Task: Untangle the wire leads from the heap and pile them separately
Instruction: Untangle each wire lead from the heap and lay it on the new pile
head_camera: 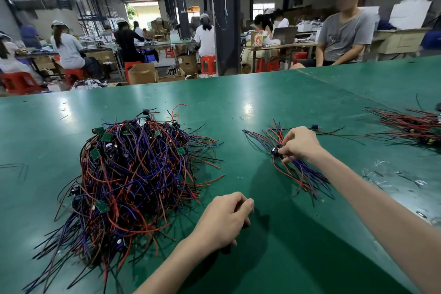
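Left of both hands on the glossy green tabletop (262,107): tangled heap of red, blue and black wire leads (133,174), long axis near to far. Closest to it, left hand (224,219), loosely curled, holding nothing, resting just right of the heap. Further right, right hand (300,143) pinching into the small fanned pile of sorted leads (303,174). Far right, flat pile of red and black leads (410,126). Beyond the far edge, brown cardboard box (143,74), contents hidden.
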`<state>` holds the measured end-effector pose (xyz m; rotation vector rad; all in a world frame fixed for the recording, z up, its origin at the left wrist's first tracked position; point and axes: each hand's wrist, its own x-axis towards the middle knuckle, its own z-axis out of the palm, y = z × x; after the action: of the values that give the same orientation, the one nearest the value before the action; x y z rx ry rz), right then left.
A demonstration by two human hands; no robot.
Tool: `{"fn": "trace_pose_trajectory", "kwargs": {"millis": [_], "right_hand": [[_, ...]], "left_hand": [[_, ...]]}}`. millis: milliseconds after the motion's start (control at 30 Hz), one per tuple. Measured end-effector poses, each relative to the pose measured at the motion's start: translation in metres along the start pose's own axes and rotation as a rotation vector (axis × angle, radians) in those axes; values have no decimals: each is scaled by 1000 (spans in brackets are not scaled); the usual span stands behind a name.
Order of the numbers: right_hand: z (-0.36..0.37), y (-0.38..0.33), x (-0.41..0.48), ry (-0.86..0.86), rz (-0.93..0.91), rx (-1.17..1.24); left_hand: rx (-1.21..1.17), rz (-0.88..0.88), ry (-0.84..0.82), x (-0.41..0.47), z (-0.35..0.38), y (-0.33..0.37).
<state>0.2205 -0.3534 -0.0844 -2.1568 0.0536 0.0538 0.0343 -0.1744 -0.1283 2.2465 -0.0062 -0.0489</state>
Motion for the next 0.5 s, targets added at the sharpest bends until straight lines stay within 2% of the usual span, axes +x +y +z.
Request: {"fn": "trace_pose_trajectory", "kwargs": {"millis": [167,367,500], "right_hand": [[12,-2,-8,118,-110,-483],[24,4,-17,209,-201,-684],[32,9,-22,227,-341,-751]], "left_hand": [[13,7,0,0,0,-1],[0,6,-5,0,0,0],[4,8,-9,-1,0,0]]}}
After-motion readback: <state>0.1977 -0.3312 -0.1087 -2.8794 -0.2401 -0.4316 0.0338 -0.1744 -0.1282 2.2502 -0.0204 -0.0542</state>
